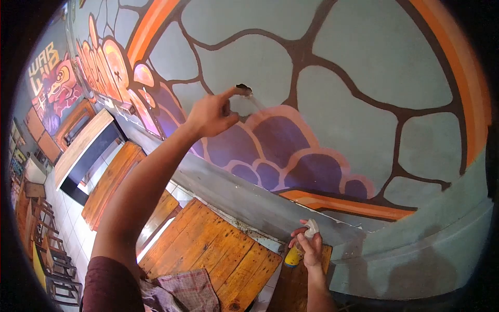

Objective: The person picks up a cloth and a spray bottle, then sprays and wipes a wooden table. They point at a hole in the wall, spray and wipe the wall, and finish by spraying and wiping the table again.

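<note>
My left hand [210, 115] reaches up to the painted wall [343, 130], its index finger stretched to the lower edge of a small dark, ragged hole [243, 87]. The thumb stands apart below, the other fingers are partly curled, and nothing shows in this hand. A pale streak runs down the wall from the hole. Low on the right, my right hand [313, 252] grips a spray bottle [294, 257] by the neck. The bottle has a white trigger head and a yellow body with a blue base.
Below the wall stands a worn wooden table [213, 236] with a checked cloth [189, 288] at its near edge. A wooden bench [296, 291] is under the bottle. Farther left are another wooden table [112, 179], a pale-topped counter [86, 145] and several dark chairs [49, 249].
</note>
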Motion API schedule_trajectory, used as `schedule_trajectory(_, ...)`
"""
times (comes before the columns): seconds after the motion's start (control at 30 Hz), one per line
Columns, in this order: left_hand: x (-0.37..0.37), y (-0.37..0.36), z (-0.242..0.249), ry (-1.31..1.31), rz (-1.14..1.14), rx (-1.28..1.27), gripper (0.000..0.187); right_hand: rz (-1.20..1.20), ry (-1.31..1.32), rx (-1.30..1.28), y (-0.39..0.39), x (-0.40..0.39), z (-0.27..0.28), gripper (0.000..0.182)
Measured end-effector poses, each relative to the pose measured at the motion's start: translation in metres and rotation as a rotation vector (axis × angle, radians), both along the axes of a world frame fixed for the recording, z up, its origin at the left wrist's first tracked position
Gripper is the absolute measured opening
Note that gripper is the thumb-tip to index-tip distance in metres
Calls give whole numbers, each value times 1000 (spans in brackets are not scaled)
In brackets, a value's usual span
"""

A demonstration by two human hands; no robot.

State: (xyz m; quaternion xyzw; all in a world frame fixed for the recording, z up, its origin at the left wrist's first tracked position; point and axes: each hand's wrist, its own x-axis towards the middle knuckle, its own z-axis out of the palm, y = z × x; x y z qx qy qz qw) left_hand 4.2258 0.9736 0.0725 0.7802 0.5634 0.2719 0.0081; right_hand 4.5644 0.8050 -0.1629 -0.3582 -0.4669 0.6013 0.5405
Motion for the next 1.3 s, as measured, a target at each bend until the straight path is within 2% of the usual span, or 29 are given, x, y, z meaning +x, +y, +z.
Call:
schedule_trajectory(0.1, -1, -15, 7, -49, 72, -41, 63, 6, 6, -18, -11, 3, -4, 45)
schedule_trajectory(0.33, 5, 30, 2, -82, -86, -131, 60, -18, 3, -89, -24, 6, -4, 46)
schedule_trajectory(0.4, -2, 48, -6, -291, -263, -301, 59, -17, 15, -93, -28, 5, -3, 47)
schedule_trajectory(0.53, -8, 54, -10, -477, -295, -326, 55, -23, 27, -125, -39, 11, -10, 48)
schedule_trajectory(0.6, -10, 60, -9, -323, -335, -321, 54, -16, 11, -135, -45, 14, -16, 48)
schedule_trajectory(0.63, -12, 61, -12, -325, -331, -322, 54, -28, 8, -154, -48, 14, -18, 48)
schedule_trajectory(0.7, -8, 51, -9, -323, -229, -99, 47, -35, 1, -175, -53, 15, -23, 48)
schedule_trajectory(0.73, -9, 45, -7, -326, -226, -99, 47, -50, 11, -169, -56, 13, -27, 48)
schedule_trajectory(0.8, -8, 21, 10, -84, -117, -72, 44, -70, 25, -159, -59, 15, -29, 47)
schedule_trajectory(0.83, -12, 16, 9, -82, -118, -75, 44, -42, 35, -190, -62, 17, -28, 48)
schedule_trajectory(0.9, -19, 6, 10, -54, -5, 33, 47, -17, 51, -219, -65, 19, -30, 48)
schedule_trajectory(1.03, -20, -7, 14, -74, 18, 67, 54, -45, 42, -246, -70, 14, -30, 49)
schedule_trajectory(1.23, 1, -3, 12, 120, 66, 28, 61, -9, 50, -221, -68, 2, -32, 47)
schedule_trajectory(1.3, 4, 3, 5, 334, 192, 42, 66, 1, 49, -205, -68, 0, -31, 46)
